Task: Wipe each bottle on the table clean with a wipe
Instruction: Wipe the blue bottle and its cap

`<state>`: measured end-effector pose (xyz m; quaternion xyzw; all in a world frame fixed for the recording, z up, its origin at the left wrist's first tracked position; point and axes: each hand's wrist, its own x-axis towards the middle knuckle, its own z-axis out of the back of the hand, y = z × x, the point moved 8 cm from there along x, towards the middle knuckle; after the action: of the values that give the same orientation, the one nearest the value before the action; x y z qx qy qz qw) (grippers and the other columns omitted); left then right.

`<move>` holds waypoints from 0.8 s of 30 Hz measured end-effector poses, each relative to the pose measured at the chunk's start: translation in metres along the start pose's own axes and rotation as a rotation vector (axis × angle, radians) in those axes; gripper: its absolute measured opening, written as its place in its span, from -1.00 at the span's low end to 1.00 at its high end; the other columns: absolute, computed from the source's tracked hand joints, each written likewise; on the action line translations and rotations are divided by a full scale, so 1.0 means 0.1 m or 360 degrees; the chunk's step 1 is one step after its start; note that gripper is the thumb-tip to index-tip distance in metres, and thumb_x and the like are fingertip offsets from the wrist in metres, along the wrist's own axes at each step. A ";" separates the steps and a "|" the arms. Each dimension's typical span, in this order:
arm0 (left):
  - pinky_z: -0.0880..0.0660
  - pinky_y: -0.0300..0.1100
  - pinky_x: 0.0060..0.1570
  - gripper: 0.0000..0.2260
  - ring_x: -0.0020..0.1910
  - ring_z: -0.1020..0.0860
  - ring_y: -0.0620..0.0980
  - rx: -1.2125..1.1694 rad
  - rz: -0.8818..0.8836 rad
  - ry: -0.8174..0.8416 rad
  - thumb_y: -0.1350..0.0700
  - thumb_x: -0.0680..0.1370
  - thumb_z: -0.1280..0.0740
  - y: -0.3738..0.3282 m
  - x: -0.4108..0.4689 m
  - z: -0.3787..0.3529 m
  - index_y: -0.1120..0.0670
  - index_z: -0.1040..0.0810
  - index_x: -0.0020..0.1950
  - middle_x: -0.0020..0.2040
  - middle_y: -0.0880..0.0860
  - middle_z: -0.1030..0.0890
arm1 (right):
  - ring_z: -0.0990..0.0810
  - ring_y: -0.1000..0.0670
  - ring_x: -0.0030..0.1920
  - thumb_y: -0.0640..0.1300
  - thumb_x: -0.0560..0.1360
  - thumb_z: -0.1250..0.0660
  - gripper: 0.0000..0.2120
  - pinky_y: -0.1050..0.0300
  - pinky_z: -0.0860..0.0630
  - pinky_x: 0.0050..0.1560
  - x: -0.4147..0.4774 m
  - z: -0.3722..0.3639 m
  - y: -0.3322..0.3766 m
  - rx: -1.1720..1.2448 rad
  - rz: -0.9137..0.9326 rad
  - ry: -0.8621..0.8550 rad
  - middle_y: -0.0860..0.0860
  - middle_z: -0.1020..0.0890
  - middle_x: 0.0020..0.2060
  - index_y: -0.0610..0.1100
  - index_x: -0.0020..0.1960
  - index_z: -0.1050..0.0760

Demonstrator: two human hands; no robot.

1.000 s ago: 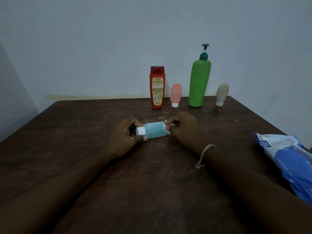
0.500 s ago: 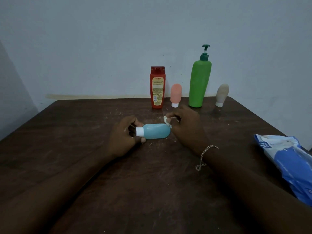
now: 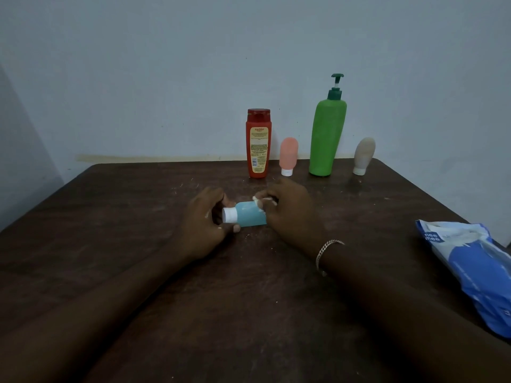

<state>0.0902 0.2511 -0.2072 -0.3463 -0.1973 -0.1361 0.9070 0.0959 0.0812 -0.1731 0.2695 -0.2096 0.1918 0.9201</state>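
A small blue bottle (image 3: 250, 215) with a white cap lies on its side at the middle of the dark wooden table (image 3: 138, 244). My left hand (image 3: 203, 225) grips its cap end. My right hand (image 3: 290, 214) pinches a small white wipe (image 3: 261, 201) against the bottle's upper far end and covers the bottle's base. Along the back edge stand a red bottle (image 3: 258, 143), a pink tube (image 3: 288, 156) on its cap, a tall green pump bottle (image 3: 327, 134) and a beige tube (image 3: 364, 156) on its cap.
A blue and white pack of wipes (image 3: 475, 269) lies at the table's right edge. Small white crumbs dot the tabletop around the hands. A pale wall rises right behind the row of bottles.
My right hand with the wipe has slid left over the bottle's far end, hiding more of the blue body. The left hand keeps its grip on the cap end.
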 end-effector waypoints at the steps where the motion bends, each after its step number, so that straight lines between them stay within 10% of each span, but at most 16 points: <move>1: -0.48 -0.22 -0.17 -0.65 -0.05 -0.50 -0.12 -0.0009 0.0002 0.0000 0.11 0.33 -0.59 0.01 0.00 0.00 -0.04 -0.46 -0.08 0.01 -0.11 -0.50 | -0.46 0.10 0.00 -0.14 0.54 -0.34 -0.79 0.40 -0.34 -0.16 -0.02 -0.03 0.05 -0.0006 0.0037 0.0040 -0.01 -0.52 0.06 -0.11 0.16 -0.60; 18: -0.39 -0.30 -0.21 -0.67 -0.07 -0.49 -0.14 0.0003 -0.0008 0.0014 0.10 0.35 -0.58 -0.04 0.00 -0.06 -0.04 -0.46 -0.06 -0.01 -0.13 -0.49 | -0.52 0.06 0.03 -0.20 0.50 -0.37 -0.83 0.19 -0.53 0.04 0.00 0.04 -0.08 0.0088 -0.0075 -0.0035 -0.02 -0.58 0.03 -0.12 0.08 -0.63; 24: -0.41 -0.24 -0.21 -0.67 -0.11 -0.49 -0.13 -0.0047 -0.0026 -0.0003 0.10 0.34 -0.59 -0.04 -0.01 -0.03 -0.01 -0.48 -0.07 -0.03 -0.08 -0.50 | -0.42 0.11 -0.09 -0.16 0.54 -0.33 -0.84 0.40 -0.24 -0.19 -0.09 -0.13 0.36 -0.0007 0.0281 0.0079 0.01 -0.49 -0.01 -0.14 0.10 -0.60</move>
<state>0.0887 0.2461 -0.2066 -0.3583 -0.1990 -0.1460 0.9004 0.0752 0.1146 -0.1726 0.2430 -0.2100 0.2784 0.9052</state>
